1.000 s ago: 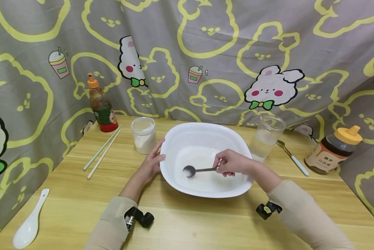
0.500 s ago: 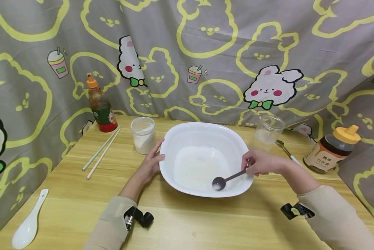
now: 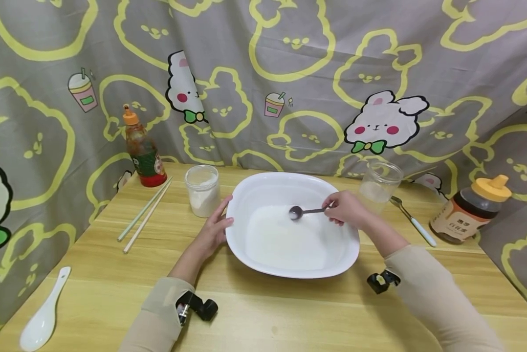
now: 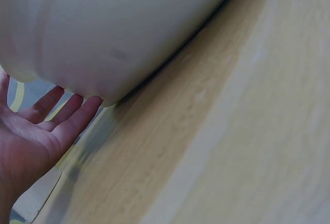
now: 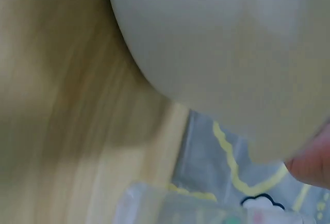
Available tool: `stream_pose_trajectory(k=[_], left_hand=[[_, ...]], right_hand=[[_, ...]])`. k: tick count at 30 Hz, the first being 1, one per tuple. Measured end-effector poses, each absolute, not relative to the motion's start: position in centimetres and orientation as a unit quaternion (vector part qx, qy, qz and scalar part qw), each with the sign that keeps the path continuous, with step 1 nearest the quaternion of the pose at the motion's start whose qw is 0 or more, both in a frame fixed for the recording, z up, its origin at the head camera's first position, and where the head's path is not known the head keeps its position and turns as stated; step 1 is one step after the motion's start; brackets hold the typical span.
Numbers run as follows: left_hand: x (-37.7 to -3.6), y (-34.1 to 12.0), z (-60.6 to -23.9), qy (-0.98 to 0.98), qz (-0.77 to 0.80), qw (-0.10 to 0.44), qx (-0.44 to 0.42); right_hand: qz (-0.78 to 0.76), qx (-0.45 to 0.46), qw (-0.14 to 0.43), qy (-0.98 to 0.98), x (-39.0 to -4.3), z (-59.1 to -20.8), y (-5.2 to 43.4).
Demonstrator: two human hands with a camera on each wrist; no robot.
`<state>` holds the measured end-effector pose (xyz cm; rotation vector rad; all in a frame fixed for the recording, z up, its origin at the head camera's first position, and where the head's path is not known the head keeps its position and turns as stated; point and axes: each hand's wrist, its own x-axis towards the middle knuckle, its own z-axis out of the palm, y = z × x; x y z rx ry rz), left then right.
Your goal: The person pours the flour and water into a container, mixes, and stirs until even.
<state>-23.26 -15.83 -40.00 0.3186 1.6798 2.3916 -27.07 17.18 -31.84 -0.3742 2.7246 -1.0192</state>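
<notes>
A white basin (image 3: 241, 254) with whitish liquid in its bottom stands mid-table. In the head view my right hand (image 3: 347, 210) pinches the handle of a dark, round measuring spoon (image 3: 296, 212) over the basin's far half. Whether the spoon touches the liquid is hard to tell. My left hand (image 3: 214, 227) rests against the basin's left side. In the left wrist view its nearly straight fingers (image 4: 77, 121) touch the outer wall. Only a bit of the right hand (image 5: 314, 162) shows at the edge of the right wrist view; the spoon is hidden there.
A jar of white powder (image 3: 203, 193) stands left of the basin, near two chopsticks (image 3: 144, 215) and a red sauce bottle (image 3: 144, 151). A clear water cup (image 3: 380, 186), a small fork (image 3: 413, 222) and a honey bottle (image 3: 468, 212) are right. A white spoon (image 3: 43, 313) lies front left.
My right hand moved the measuring spoon from the basin's left-middle to its near right side, then back left and away toward the far half. The left hand stayed on the basin.
</notes>
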Motion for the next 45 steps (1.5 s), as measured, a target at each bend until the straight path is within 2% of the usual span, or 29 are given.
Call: stream_pose_trajectory(k=[7,13,19,23,28,32,39,45], left_hand=[[-23.3,-15.7,-40.0,0.565,0.811,0.103,0.11],[-23.2,-15.8,-40.0,0.568,0.809,0.102,0.109],[-23.2,-15.8,-39.9,0.568,0.809,0.105,0.111],[-23.2,-15.8,-39.8,0.567,0.81,0.105,0.111],[-23.2,-15.9,-39.9,0.563,0.812,0.105,0.116],[-23.2,-15.9,-40.0,0.561,0.813,0.104,0.117],[-23.3,-15.9,-40.1,0.561,0.813,0.104,0.116],[-23.2,-15.9,-40.0,0.566,0.809,0.107,0.116]], right_hand=[[-0.386,-0.154,0.119,0.902,-27.7,-33.2,14.7],[-0.394,-0.203,0.177,0.879,-26.6,-33.4,13.5],[-0.373,-0.266,0.246,0.854,-24.9,-32.4,14.6],[-0.363,-0.285,0.268,0.846,-24.0,-31.5,16.6],[-0.347,-0.28,0.26,0.856,-23.4,-30.4,19.2],[-0.32,-0.267,0.221,0.882,-23.4,-29.7,20.4],[-0.305,-0.163,0.144,0.927,-24.9,-30.3,19.6],[-0.351,-0.135,0.158,0.913,-25.6,-31.2,17.2]])
